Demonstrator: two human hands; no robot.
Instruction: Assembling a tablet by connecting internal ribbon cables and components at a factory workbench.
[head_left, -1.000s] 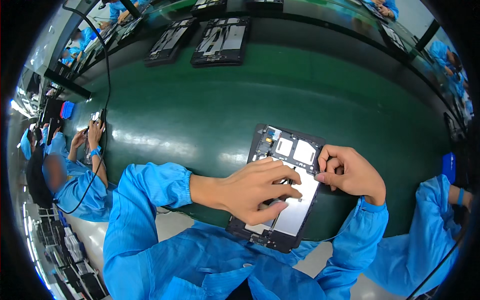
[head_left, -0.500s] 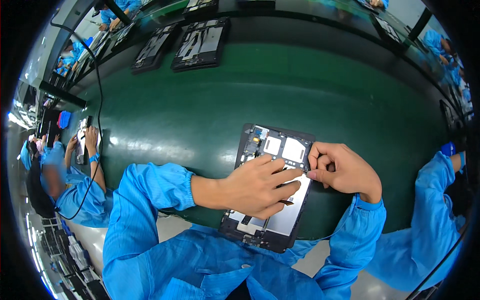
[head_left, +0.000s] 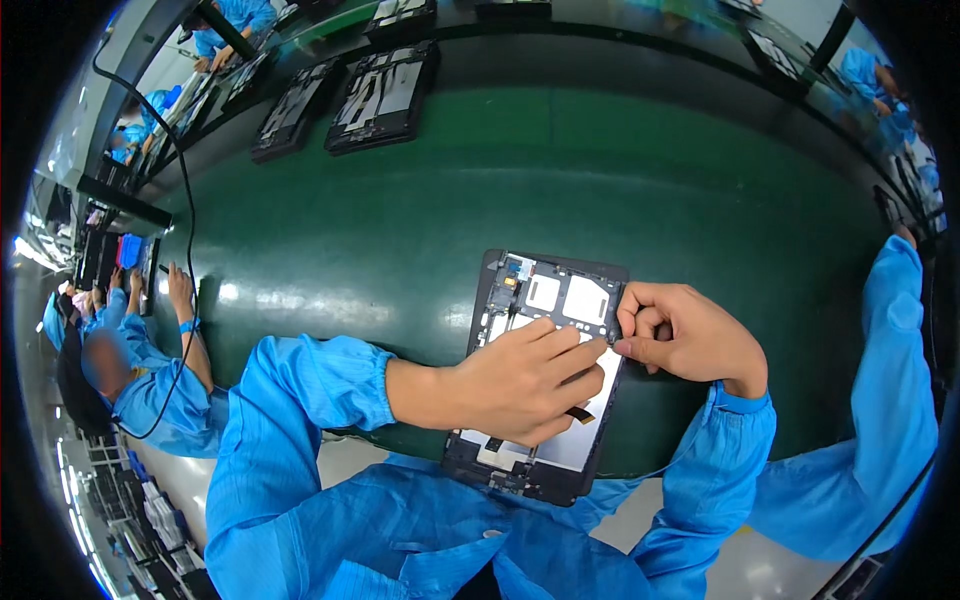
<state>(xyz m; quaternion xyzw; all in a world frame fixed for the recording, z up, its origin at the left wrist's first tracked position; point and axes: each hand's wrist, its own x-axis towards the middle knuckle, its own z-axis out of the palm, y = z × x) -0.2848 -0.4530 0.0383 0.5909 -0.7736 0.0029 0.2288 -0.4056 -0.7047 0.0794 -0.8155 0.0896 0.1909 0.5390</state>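
Observation:
An opened tablet (head_left: 540, 462), dark-framed with silver plates and small circuit parts, lies tilted at the bench's near edge. Across its middle rests my left hand (head_left: 530, 385), palm down, fingers apart and slightly bent, the index fingertip reaching the tablet's right side. A short dark flex cable (head_left: 579, 412) shows below its fingers. At the right edge of the tablet, my right hand (head_left: 690, 335) is closed, thumb and index finger pinched close together. Whatever sits between those fingertips is too small to make out. My left hand hides the tablet's centre.
Two more opened tablets (head_left: 383, 98) (head_left: 295, 110) lie at the back left of the green bench (head_left: 400, 220). A black cable (head_left: 190, 200) hangs down on the left. Co-workers sit at the left (head_left: 170, 385) and right (head_left: 890, 350); a dark shelf edge (head_left: 620, 55) spans the back.
Both my hands stay nearly in place on the tablet; the left has shifted very slightly. The co-worker at the right has stretched an arm forward; the left co-worker's hands have moved.

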